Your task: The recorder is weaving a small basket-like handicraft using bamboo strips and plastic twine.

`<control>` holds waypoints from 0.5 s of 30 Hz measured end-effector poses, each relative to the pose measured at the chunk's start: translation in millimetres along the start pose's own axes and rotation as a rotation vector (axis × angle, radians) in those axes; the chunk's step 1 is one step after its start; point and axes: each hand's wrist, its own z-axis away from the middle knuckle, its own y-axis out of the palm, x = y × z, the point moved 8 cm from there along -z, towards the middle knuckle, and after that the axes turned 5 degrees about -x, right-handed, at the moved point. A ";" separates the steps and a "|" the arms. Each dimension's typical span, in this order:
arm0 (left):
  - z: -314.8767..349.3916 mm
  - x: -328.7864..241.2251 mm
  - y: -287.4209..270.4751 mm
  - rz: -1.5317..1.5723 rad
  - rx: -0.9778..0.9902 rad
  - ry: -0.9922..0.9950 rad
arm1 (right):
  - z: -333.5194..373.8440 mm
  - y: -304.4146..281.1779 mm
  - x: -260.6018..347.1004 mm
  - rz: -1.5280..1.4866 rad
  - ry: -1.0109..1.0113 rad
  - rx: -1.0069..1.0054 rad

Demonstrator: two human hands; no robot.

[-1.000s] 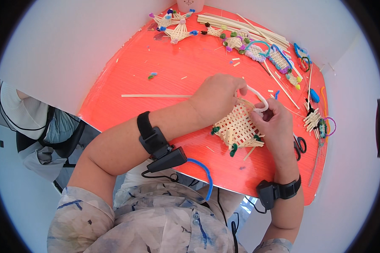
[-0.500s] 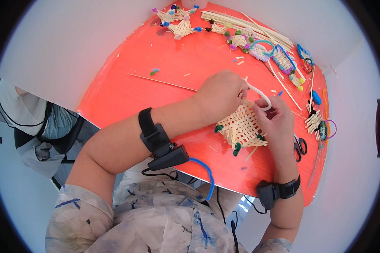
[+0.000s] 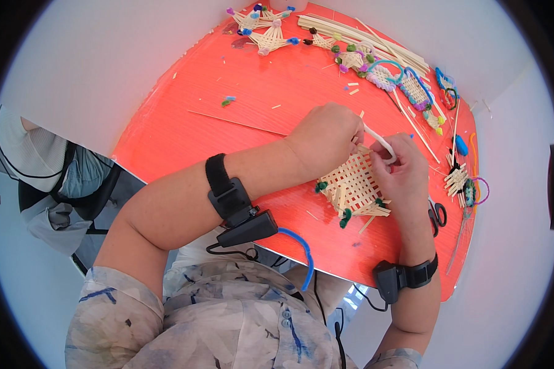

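A square of woven pale bamboo strips (image 3: 354, 184) lies under both my hands, with dark green pipe cleaner pieces (image 3: 345, 216) twisted at several of its corners. Closed at its far edge, my left hand (image 3: 329, 138) pinches a white pipe cleaner (image 3: 378, 140); its fingertips are partly hidden behind the knuckles. From there the pipe cleaner arcs over to my right hand (image 3: 405, 172), whose thumb and fingers are closed on the weave's far right side. The pipe cleaner's other end rests by those right fingertips.
On the red table (image 3: 184, 147), black-handled scissors (image 3: 438, 216) lie beside my right wrist. Woven stars (image 3: 268, 40), a bundle of bamboo strips (image 3: 369, 46) and a small woven panel (image 3: 415, 89) line the far side. A thin strip (image 3: 237, 122) lies left. White partitions (image 3: 104, 61) flank the table.
The whole view has shifted slightly. Both hands keep their grips at the weave's far edge, and the white pipe cleaner's curve is almost the same.
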 end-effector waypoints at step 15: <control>-0.5 2.5 1.8 -0.008 0.077 -0.056 | -4.6 7.3 -2.0 -0.007 -0.107 0.034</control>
